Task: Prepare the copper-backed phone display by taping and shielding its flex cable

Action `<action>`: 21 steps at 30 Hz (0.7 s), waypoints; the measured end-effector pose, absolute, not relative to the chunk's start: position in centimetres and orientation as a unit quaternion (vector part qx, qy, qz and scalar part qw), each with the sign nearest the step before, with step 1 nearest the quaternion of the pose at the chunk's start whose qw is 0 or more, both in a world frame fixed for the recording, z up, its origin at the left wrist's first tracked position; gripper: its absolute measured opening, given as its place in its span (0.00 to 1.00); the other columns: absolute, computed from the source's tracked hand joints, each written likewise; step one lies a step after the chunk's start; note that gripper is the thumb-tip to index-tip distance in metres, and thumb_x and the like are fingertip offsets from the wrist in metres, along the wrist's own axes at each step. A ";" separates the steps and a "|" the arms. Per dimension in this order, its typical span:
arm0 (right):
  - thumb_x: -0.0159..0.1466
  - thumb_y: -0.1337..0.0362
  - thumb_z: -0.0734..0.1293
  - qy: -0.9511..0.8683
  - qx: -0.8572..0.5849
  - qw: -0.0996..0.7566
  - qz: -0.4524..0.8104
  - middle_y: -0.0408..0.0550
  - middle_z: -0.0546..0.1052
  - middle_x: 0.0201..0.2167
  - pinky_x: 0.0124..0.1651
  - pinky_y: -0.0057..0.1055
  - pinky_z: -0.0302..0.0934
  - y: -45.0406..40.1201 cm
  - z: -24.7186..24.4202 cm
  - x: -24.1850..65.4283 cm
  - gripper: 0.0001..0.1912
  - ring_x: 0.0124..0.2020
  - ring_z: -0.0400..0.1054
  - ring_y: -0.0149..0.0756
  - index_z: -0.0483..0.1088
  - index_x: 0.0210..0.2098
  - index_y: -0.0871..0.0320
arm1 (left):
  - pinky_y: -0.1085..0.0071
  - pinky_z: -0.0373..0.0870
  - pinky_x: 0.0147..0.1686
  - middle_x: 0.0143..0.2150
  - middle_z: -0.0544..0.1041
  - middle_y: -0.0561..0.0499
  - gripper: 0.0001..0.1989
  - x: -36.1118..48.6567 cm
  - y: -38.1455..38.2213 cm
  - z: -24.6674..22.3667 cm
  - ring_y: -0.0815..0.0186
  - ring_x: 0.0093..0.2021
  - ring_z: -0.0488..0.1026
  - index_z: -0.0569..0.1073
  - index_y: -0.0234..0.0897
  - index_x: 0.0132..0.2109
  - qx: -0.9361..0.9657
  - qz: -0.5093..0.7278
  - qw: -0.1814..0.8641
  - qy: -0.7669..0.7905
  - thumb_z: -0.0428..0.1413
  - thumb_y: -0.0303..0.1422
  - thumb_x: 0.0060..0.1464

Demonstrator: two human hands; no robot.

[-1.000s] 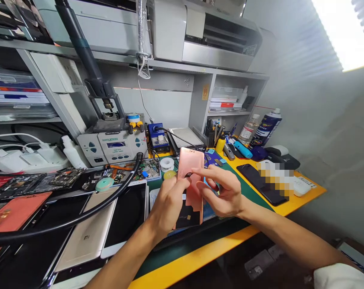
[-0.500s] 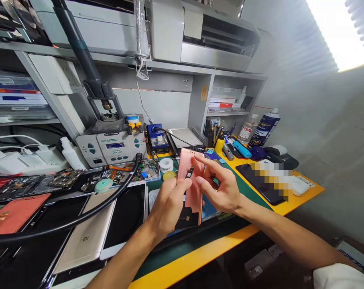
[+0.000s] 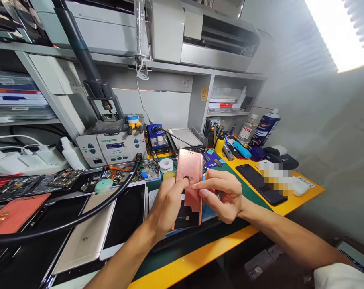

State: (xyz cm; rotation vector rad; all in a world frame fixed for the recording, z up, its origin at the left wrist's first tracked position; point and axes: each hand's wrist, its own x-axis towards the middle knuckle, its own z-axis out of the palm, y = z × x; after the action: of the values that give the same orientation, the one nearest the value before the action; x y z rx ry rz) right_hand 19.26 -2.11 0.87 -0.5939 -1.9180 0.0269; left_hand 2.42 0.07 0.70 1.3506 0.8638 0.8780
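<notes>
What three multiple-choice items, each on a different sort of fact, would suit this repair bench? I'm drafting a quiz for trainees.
1. Where is the rose-gold phone casing?
A) on the shelf
B) in the left hand
C) on the green mat

2. What colour is the desk edge?
A) yellow
B) blue
C) white

3. How does the dark phone on the right lie?
A) upright
B) in a hand
C) flat on the desk

Answers:
1. B: the left hand grips it, and the right hand reaches across to it.
2. A: the front strip shows yellow.
3. C: it lies flat, with no hand on it.

Fingers of the left hand (image 3: 166,210) hidden behind the rose-gold phone back cover (image 3: 189,168)
</notes>
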 end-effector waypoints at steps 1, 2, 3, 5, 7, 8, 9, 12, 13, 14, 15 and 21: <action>0.58 0.72 0.63 -0.807 -0.250 0.536 0.015 0.45 0.69 0.17 0.21 0.29 0.51 -2.1 0.8 19.3 0.09 0.18 0.58 0.30 0.77 0.30 0.61 | 0.74 0.57 0.25 0.24 0.63 0.57 0.16 2.4 0.1 0.7 0.71 0.26 0.60 0.65 0.37 0.26 0.584 0.380 0.610 0.378 0.50 0.40 0.59; 0.58 0.72 0.63 -0.807 -0.251 0.534 0.019 0.45 0.69 0.18 0.21 0.29 0.52 -2.1 0.7 19.4 0.09 0.19 0.59 0.30 0.76 0.28 0.61 | 0.74 0.56 0.25 0.24 0.63 0.57 0.16 2.4 0.1 0.7 0.71 0.25 0.60 0.65 0.37 0.26 0.582 0.381 0.610 0.381 0.50 0.40 0.59; 0.58 0.71 0.63 -0.806 -0.256 0.534 0.022 0.45 0.69 0.17 0.21 0.29 0.52 -2.1 0.5 19.4 0.09 0.19 0.59 0.30 0.76 0.27 0.61 | 0.74 0.56 0.24 0.24 0.63 0.57 0.16 2.4 0.1 0.7 0.71 0.25 0.60 0.65 0.37 0.26 0.579 0.381 0.610 0.384 0.50 0.41 0.59; 0.58 0.71 0.64 -0.795 -0.276 0.540 0.023 0.44 0.68 0.18 0.22 0.29 0.52 -2.1 0.3 19.5 0.08 0.19 0.58 0.30 0.76 0.28 0.61 | 0.74 0.57 0.24 0.24 0.65 0.56 0.16 2.4 0.0 0.7 0.70 0.24 0.61 0.66 0.37 0.27 0.574 0.378 0.616 0.385 0.50 0.42 0.59; 0.60 0.71 0.64 -0.774 -0.310 0.552 0.023 0.42 0.67 0.19 0.23 0.29 0.52 -2.1 0.1 19.6 0.09 0.19 0.57 0.29 0.76 0.36 0.61 | 0.74 0.60 0.24 0.24 0.68 0.55 0.16 2.4 -0.1 0.9 0.69 0.25 0.64 0.67 0.37 0.27 0.571 0.372 0.625 0.382 0.50 0.42 0.58; 0.61 0.71 0.64 -0.763 -0.328 0.556 0.024 0.41 0.66 0.20 0.23 0.29 0.52 -2.0 0.0 19.7 0.12 0.20 0.56 0.29 0.76 0.42 0.61 | 0.73 0.62 0.24 0.24 0.69 0.53 0.16 2.4 -0.1 1.0 0.68 0.25 0.65 0.68 0.36 0.27 0.570 0.366 0.631 0.378 0.50 0.42 0.58; 0.62 0.72 0.64 -0.755 -0.344 0.558 0.028 0.39 0.65 0.21 0.24 0.28 0.52 -1.9 -0.1 19.7 0.16 0.20 0.56 0.29 0.74 0.48 0.61 | 0.72 0.63 0.25 0.24 0.70 0.52 0.17 2.4 -0.2 1.1 0.66 0.25 0.66 0.69 0.36 0.26 0.569 0.360 0.637 0.375 0.50 0.42 0.58; 0.62 0.72 0.64 -0.754 -0.366 0.544 0.045 0.36 0.61 0.20 0.23 0.26 0.52 -1.7 -0.1 19.6 0.21 0.20 0.54 0.28 0.69 0.56 0.60 | 0.71 0.65 0.26 0.24 0.71 0.51 0.17 2.5 -0.3 1.4 0.64 0.27 0.68 0.70 0.36 0.26 0.572 0.359 0.639 0.368 0.49 0.41 0.57; 0.62 0.72 0.64 -0.758 -0.363 0.540 0.048 0.36 0.61 0.20 0.23 0.25 0.52 -1.7 -0.1 19.6 0.21 0.20 0.54 0.27 0.70 0.55 0.60 | 0.71 0.65 0.27 0.24 0.72 0.51 0.16 2.5 -0.3 1.5 0.64 0.28 0.68 0.70 0.36 0.26 0.574 0.365 0.635 0.368 0.50 0.41 0.57; 0.62 0.72 0.65 -0.763 -0.356 0.538 0.048 0.36 0.62 0.20 0.23 0.25 0.51 -1.7 0.0 19.5 0.20 0.19 0.53 0.27 0.71 0.53 0.61 | 0.72 0.64 0.28 0.25 0.71 0.52 0.15 2.5 -0.3 1.5 0.64 0.29 0.68 0.70 0.36 0.26 0.575 0.372 0.629 0.368 0.50 0.40 0.57; 0.61 0.72 0.65 -0.768 -0.345 0.538 0.047 0.36 0.63 0.19 0.22 0.25 0.51 -1.7 0.0 19.5 0.18 0.19 0.53 0.26 0.73 0.51 0.60 | 0.72 0.63 0.29 0.25 0.71 0.53 0.14 2.5 -0.3 1.5 0.65 0.29 0.67 0.70 0.36 0.26 0.577 0.378 0.624 0.367 0.51 0.39 0.57; 0.59 0.70 0.65 -0.793 -0.285 0.538 0.030 0.40 0.64 0.15 0.22 0.29 0.50 -2.1 0.2 19.5 0.08 0.18 0.55 0.29 0.77 0.31 0.59 | 0.73 0.57 0.25 0.23 0.65 0.56 0.15 2.4 -0.1 1.1 0.69 0.26 0.61 0.67 0.36 0.24 0.574 0.398 0.607 0.380 0.51 0.38 0.57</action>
State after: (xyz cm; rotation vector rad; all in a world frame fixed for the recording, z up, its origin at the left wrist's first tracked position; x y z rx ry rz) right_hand 19.51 -2.07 0.19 -0.6770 -1.8860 0.0707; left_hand 2.39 -0.07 1.08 1.3272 0.8779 0.9196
